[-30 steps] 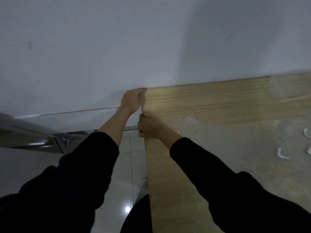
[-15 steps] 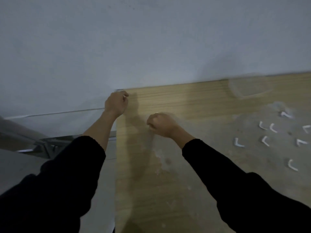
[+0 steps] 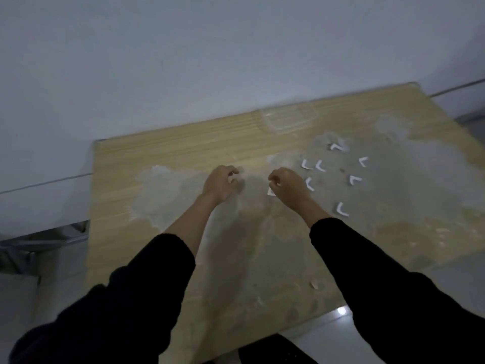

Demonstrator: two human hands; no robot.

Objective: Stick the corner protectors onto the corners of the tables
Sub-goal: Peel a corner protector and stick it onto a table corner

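Seven small white L-shaped corner protectors (image 3: 341, 209) lie loose on the pale wooden worktop (image 3: 162, 156). Right hand (image 3: 287, 186) pinches a white scrap, fingers curled; left hand (image 3: 219, 183) loosely curled, empty. Protectors judged light, pliable, adhesive-backed: grip by edges.

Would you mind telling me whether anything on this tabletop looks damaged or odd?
Yes: the wooden table has large pale grey patches across its middle and right side, like worn finish or residue. White corner protectors lie scattered loosely.
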